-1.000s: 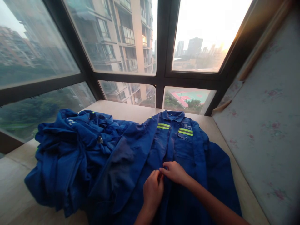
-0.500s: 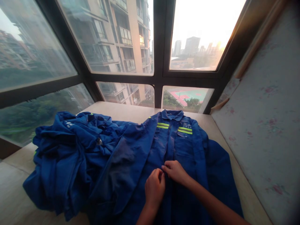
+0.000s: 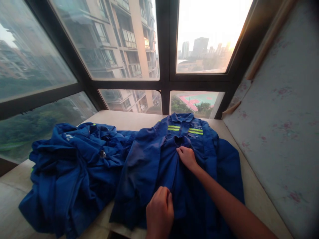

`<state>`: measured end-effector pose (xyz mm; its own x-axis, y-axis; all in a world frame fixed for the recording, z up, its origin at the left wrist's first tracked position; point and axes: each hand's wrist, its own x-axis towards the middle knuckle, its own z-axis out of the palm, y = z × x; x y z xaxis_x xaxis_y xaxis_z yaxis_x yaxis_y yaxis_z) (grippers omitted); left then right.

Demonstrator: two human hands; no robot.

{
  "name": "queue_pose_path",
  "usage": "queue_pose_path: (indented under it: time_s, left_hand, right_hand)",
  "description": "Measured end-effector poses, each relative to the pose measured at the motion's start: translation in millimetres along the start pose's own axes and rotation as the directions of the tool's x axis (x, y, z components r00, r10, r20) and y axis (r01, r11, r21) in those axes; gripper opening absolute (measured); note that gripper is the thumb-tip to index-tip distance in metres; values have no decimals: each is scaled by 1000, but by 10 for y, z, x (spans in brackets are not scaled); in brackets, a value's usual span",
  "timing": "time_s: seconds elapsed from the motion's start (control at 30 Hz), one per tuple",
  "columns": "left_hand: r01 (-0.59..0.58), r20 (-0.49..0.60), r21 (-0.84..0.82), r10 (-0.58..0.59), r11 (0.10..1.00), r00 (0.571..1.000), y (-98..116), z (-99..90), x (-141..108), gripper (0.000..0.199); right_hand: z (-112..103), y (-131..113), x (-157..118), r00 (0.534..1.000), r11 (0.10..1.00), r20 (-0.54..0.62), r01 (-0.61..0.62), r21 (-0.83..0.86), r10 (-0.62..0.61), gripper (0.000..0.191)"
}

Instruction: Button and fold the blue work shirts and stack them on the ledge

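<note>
A blue work jacket (image 3: 147, 149) with yellow-green stripes on its chest lies face up, collar toward the window. My right hand (image 3: 186, 157) pinches the jacket's front at mid-chest, where the cloth is lifted into a raised fold. Lower down, my left hand (image 3: 159, 209) is closed on the front edge near the hem. The front seam runs taut between both hands. What exactly sits between the fingertips is too small to make out.
A crumpled pile of blue clothing (image 3: 67, 172) lies to the left on the pale sill (image 3: 112, 116). Dark window frames (image 3: 164, 66) stand behind, and a flower-patterned wall (image 3: 279, 132) rises on the right.
My right hand has moved up the jacket front, pulling the cloth up into a fold. My left hand has moved down toward the hem, so the hands are now apart.
</note>
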<state>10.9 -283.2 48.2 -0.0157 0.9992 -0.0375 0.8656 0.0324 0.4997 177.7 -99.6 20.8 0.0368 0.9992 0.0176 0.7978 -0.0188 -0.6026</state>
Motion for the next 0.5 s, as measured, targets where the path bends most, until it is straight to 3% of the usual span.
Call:
queue_pose_path:
  time_s: [0.1, 0.23, 0.37, 0.5]
  left_hand:
    - [-33, -74, -58, 29, 998, 997, -222, -60, -230, 27]
    - [-38, -97, -143, 24, 989, 995, -458, -43, -389, 36]
    - [-38, -125, -209, 12, 977, 992, -449, 127, -453, 45]
    - [60, -166, -285, -110, 957, 980, -362, 388, -547, 49]
  right_hand:
    - [-109, -73, 164, 998, 1000, -56, 0, -8, -1, 36]
    - [-128, -213, 166, 997, 999, -66, 43, -2, -43, 35]
    - [-127, -252, 53, 997, 999, -58, 40, 0, -40, 39]
    - [-229, -142, -29, 1000, 1000, 10, -25, -10, 26, 34]
